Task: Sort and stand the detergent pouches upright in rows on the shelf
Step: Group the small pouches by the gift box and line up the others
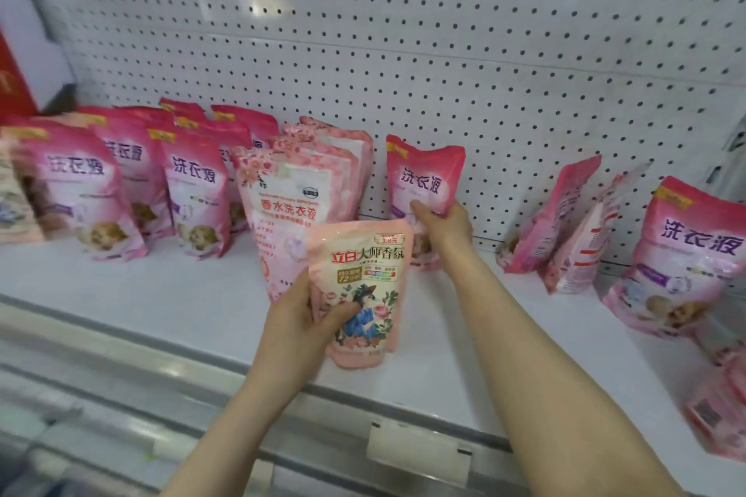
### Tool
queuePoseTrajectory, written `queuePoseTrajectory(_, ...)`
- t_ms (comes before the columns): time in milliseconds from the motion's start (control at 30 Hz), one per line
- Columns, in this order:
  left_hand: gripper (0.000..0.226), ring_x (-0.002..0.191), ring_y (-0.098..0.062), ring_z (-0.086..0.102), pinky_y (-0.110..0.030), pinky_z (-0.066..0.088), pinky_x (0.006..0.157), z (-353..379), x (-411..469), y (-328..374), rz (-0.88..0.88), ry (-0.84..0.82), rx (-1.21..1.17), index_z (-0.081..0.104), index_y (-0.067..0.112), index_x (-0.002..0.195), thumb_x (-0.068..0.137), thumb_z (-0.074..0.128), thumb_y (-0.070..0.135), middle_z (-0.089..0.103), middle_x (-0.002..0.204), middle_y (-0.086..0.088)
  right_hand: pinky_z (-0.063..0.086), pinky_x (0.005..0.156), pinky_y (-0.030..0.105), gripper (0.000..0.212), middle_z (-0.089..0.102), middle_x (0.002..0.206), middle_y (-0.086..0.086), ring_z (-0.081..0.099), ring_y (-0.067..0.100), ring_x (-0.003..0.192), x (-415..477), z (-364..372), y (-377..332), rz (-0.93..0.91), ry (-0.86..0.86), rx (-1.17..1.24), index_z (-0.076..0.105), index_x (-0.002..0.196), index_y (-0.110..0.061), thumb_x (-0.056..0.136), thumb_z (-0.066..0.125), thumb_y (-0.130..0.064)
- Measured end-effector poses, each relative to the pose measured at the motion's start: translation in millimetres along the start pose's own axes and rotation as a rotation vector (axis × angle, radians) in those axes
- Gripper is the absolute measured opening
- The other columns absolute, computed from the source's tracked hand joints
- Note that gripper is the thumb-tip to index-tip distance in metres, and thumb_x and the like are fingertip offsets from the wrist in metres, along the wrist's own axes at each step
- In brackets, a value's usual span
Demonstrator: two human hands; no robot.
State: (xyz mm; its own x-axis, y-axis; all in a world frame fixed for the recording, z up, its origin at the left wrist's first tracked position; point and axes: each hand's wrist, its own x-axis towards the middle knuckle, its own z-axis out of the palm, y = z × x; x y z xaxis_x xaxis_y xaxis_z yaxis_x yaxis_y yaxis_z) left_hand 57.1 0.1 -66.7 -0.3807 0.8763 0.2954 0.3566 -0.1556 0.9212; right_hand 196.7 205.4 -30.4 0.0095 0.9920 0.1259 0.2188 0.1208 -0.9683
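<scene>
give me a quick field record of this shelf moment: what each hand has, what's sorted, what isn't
left hand: left hand holds a peach pouch above the front of the shelf
right hand: right hand grips a deep pink pouch, upright near the pegboard
sorted: pink rows standing at left; blossom-print file beside them
unsorted: leaning pouches at right; far-right pouch set apart

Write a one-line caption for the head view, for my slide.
The left hand holds a peach pouch while the right hand grips an upright pink pouch at the shelf.
</scene>
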Motion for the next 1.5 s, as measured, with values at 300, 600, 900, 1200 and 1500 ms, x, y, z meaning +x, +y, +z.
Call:
queuePoseTrajectory(300, 0.029, 0.075, 0.002, 0.07, -0.012, 0.052, 0.058, -24, -25, 9, -0.025, 0.129, -0.288, 0.063, 0.017, 0.102, 0.08, 0.071, -0.001, 0.075, 0.082, 0.017, 0.059, 0.085, 0.044, 0.019, 0.076, 0.087, -0.004, 0.074, 0.014, 0.079, -76, -41, -7, -0.013, 0.045, 0.216, 0.067, 0.095, -0.024, 0.081, 0.079, -0.03)
queuePoseTrajectory(600, 0.03, 0.082, -0.004, 0.072, -0.017, 0.055, 0.064, -63, -32, 3, 0.005, 0.148, -0.381, 0.063, 0.021, 0.102, 0.081, 0.071, 0.0, 0.075, 0.091, 0.011, 0.061, 0.072, 0.033, 0.019, 0.078, 0.093, 0.002, 0.075, 0.019, 0.087, -182, -40, -38, -0.033, -0.065, 0.538, 0.07, 0.102, -0.014, 0.083, 0.074, -0.009)
queuePoseTrajectory(900, 0.029, 0.085, -0.008, 0.072, -0.02, 0.058, 0.067, -202, -20, -44, -0.008, 0.147, -0.331, 0.064, 0.018, 0.103, 0.081, 0.072, 0.002, 0.075, 0.094, 0.006, 0.059, 0.065, 0.028, 0.03, 0.078, 0.096, 0.003, 0.075, 0.019, 0.087, -254, 80, -66, -0.073, -0.032, 0.607, 0.066, 0.112, -0.008, 0.082, 0.071, -0.005)
queuePoseTrajectory(1200, 0.03, 0.086, -0.008, 0.072, -0.02, 0.059, 0.067, -355, 10, -94, -0.036, 0.156, -0.258, 0.063, 0.022, 0.102, 0.081, 0.072, 0.004, 0.074, 0.097, 0.006, 0.059, 0.084, 0.038, 0.029, 0.077, 0.099, 0.0, 0.074, 0.018, 0.095, -241, 241, -87, -0.131, 0.019, 0.527, 0.067, 0.11, -0.015, 0.082, 0.076, -0.009)
queuePoseTrajectory(1500, 0.033, 0.079, 0.001, 0.07, -0.014, 0.055, 0.061, -381, 37, -104, -0.021, 0.138, -0.22, 0.062, 0.028, 0.095, 0.081, 0.072, 0.001, 0.072, 0.09, 0.012, 0.056, 0.089, 0.053, 0.034, 0.075, 0.106, 0.008, 0.073, 0.027, 0.098, -181, 305, -83, -0.086, 0.004, 0.452, 0.069, 0.112, -0.013, 0.081, 0.079, -0.016)
